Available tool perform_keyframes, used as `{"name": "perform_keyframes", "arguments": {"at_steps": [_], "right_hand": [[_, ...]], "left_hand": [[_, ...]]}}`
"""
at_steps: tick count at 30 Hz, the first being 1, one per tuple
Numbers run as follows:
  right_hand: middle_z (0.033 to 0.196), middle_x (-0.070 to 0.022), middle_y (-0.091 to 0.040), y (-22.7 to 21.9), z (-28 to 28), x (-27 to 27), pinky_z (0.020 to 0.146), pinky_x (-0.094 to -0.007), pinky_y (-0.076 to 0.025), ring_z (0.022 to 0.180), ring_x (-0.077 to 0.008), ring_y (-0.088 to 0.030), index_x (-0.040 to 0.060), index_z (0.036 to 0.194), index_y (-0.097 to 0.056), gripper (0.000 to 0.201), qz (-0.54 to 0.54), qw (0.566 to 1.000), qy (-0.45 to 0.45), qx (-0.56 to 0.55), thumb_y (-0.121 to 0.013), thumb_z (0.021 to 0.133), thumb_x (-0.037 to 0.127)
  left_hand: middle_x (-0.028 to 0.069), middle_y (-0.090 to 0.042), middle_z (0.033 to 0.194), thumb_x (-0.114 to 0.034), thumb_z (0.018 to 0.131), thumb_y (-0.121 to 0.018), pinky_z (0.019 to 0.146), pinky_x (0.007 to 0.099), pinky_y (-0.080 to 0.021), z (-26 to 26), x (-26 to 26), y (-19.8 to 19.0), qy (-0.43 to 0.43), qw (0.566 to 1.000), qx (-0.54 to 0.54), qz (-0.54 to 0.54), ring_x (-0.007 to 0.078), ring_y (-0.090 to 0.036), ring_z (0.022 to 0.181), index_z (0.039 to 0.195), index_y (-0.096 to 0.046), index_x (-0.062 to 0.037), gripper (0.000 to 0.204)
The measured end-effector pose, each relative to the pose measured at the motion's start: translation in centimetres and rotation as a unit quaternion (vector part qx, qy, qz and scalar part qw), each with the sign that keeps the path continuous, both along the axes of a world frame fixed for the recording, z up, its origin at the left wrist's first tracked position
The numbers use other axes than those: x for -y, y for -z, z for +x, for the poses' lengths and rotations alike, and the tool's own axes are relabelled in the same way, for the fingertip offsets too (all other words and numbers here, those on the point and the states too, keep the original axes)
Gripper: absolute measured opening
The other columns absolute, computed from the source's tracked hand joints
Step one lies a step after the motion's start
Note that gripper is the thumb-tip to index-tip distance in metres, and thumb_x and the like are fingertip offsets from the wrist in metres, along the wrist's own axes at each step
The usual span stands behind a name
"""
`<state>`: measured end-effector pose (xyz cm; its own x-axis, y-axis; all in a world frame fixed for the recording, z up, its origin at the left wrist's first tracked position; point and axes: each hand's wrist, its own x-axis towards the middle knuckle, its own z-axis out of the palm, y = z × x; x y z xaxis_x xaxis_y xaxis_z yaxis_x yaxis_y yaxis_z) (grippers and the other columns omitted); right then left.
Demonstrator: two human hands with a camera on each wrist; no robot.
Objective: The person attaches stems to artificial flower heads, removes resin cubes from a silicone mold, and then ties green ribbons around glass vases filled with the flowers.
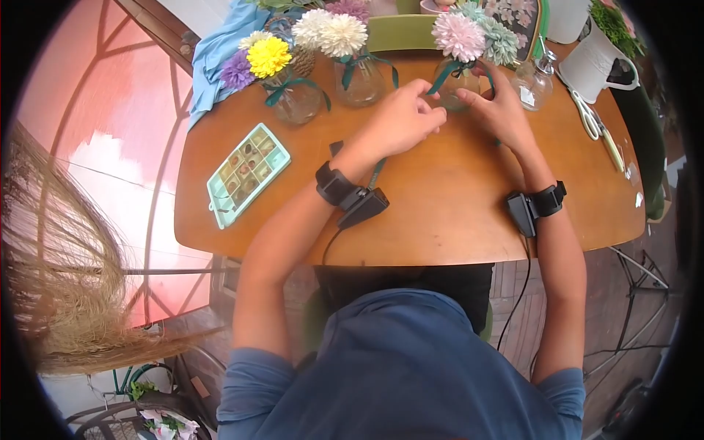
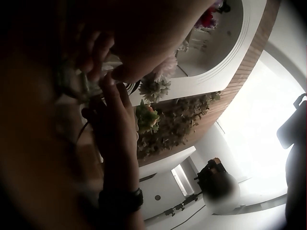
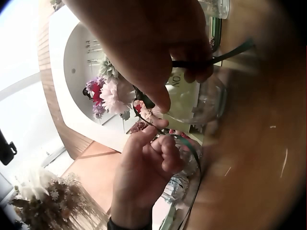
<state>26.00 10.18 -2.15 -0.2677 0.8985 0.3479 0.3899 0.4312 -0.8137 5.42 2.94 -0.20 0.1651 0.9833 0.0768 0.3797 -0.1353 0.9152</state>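
In the head view a glass vase (image 1: 456, 94) holds a pink pompom flower (image 1: 458, 37) and a grey-green one (image 1: 501, 42). Around its neck runs a dark green ribbon (image 1: 444, 73). My left hand (image 1: 405, 121), at the vase's left, pinches one length of this ribbon between thumb and forefinger; its tail (image 3: 197, 167) hangs down in the right wrist view. On the other side, my right hand (image 1: 504, 114) grips the other length, whose end (image 3: 240, 50) sticks out past the fingers. The left wrist view is dark, with both hands close together by the flowers.
Two more ribboned vases, one with yellow and purple flowers (image 1: 268, 57) and one with cream flowers (image 1: 343, 35), stand at the left. A mint compartment box (image 1: 249, 174) lies nearer. Scissors (image 1: 587, 117), a glass bottle (image 1: 534, 84) and a white pitcher (image 1: 587, 67) are at the right.
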Motion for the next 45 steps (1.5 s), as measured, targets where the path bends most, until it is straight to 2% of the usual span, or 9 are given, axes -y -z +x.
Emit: {"name": "perform_keyframes", "arguments": {"at_steps": [3, 7, 13, 22, 25, 34, 40, 43, 45], "right_hand": [[0.126, -0.0124, -0.057, 1.0, -0.2, -0.7, 0.061, -0.0242, -0.049, 0.082, -0.0113, -0.059, -0.0003, 0.142, -0.043, 0.067, -0.031, 0.997, -0.028, -0.066, -0.074, 0.088, 0.025], [0.143, -0.0154, -0.047, 2.0, -0.3, -1.5, 0.073, -0.0262, -0.052, 0.102, -0.0175, -0.062, 0.0035, 0.146, -0.038, 0.065, -0.078, 0.994, -0.035, -0.067, -0.069, 0.092, 0.025], [0.14, -0.0181, -0.047, 2.4, -0.6, -1.7, 0.079, -0.0272, -0.052, 0.099, -0.0155, -0.061, -0.0016, 0.145, -0.036, 0.07, -0.09, 0.992, -0.041, -0.078, -0.071, 0.091, 0.023], [0.138, -0.015, -0.049, 2.3, -0.7, -1.3, 0.087, -0.029, -0.049, 0.102, -0.016, -0.06, -0.0039, 0.144, -0.037, 0.066, -0.108, 0.987, -0.074, -0.088, -0.069, 0.091, 0.02], [0.134, -0.0123, -0.051, 2.0, -0.3, -1.0, 0.085, -0.0282, -0.048, 0.102, -0.0146, -0.059, -0.0036, 0.142, -0.039, 0.063, -0.143, 0.983, -0.085, -0.079, -0.069, 0.091, 0.019], [0.091, 0.0005, -0.06, 0.8, -0.3, -0.7, 0.071, -0.023, -0.045, 0.086, -0.0078, -0.055, 0.0006, 0.125, -0.052, 0.046, -0.133, 0.98, -0.058, -0.133, -0.07, 0.092, 0.028], [0.098, -0.0038, -0.061, 1.6, -0.4, -1.1, 0.075, -0.0255, -0.047, 0.088, -0.0098, -0.056, 0.0018, 0.123, -0.054, 0.043, -0.065, 0.984, -0.067, -0.152, -0.069, 0.093, 0.028], [0.101, -0.0059, -0.062, 1.5, -0.5, -1.0, 0.077, -0.0266, -0.048, 0.091, -0.0112, -0.057, 0.0008, 0.124, -0.054, 0.044, -0.05, 0.985, -0.056, -0.157, -0.07, 0.092, 0.026], [0.102, -0.0063, -0.062, 1.2, -0.2, -1.1, 0.078, -0.0269, -0.049, 0.091, -0.0115, -0.057, 0.0005, 0.125, -0.053, 0.043, -0.025, 0.987, -0.039, -0.157, -0.069, 0.092, 0.025]], "left_hand": [[0.0038, -0.065, 0.072, -0.021, 0.09, -0.064, 0.054, 0.0261, -0.045, -1.1, 0.8, 0.8, 0.029, 0.999, 0.014, -0.009, 0.0096, -0.056, 0.059, 0.109, -0.056, -0.0001, 0.029], [0.0061, -0.063, 0.071, -0.021, 0.088, -0.063, 0.056, 0.0319, -0.046, -2.6, 2.7, -0.1, 0.043, 0.993, -0.107, 0.014, 0.0137, -0.058, 0.061, 0.097, -0.06, 0.0015, 0.024], [0.0089, -0.066, 0.075, -0.021, 0.087, -0.063, 0.062, 0.0339, -0.049, -4.6, 2.3, 2.4, 0.05, 0.984, -0.162, 0.048, 0.0195, -0.062, 0.068, 0.095, -0.063, 0.001, 0.023], [0.0078, -0.066, 0.075, -0.02, 0.087, -0.063, 0.061, 0.033, -0.049, -5.0, 2.0, 3.2, 0.061, 0.988, -0.135, 0.041, 0.0178, -0.062, 0.068, 0.089, -0.064, 0.0008, 0.021], [0.0059, -0.064, 0.073, -0.02, 0.088, -0.064, 0.061, 0.0313, -0.048, -4.9, 2.2, 2.9, 0.041, 0.992, -0.11, 0.034, 0.0152, -0.06, 0.067, 0.089, -0.064, 0.0004, 0.021], [0.0011, -0.061, 0.075, -0.022, 0.092, -0.066, 0.063, 0.0255, -0.047, -4.8, 1.8, 1.2, -0.062, 0.991, -0.078, 0.087, 0.007, -0.054, 0.07, 0.102, -0.064, -0.0009, 0.024], [0.0012, -0.061, 0.07, -0.024, 0.094, -0.066, 0.053, 0.0239, -0.043, -1.0, -1.4, -0.2, -0.113, 0.983, -0.001, 0.145, 0.0075, -0.053, 0.057, 0.126, -0.053, 0.0017, 0.043], [-0.0002, -0.061, 0.068, -0.024, 0.096, -0.064, 0.049, 0.0215, -0.041, 0.4, -3.2, -2.2, -0.053, 0.991, 0.117, 0.025, 0.0062, -0.052, 0.052, 0.119, -0.058, 0.0013, 0.035], [-0.0012, -0.06, 0.069, -0.023, 0.097, -0.063, 0.05, 0.0199, -0.041, 1.1, -3.8, -2.3, -0.029, 0.987, 0.148, 0.06, 0.0045, -0.052, 0.054, 0.113, -0.061, 0.0, 0.028]]}}
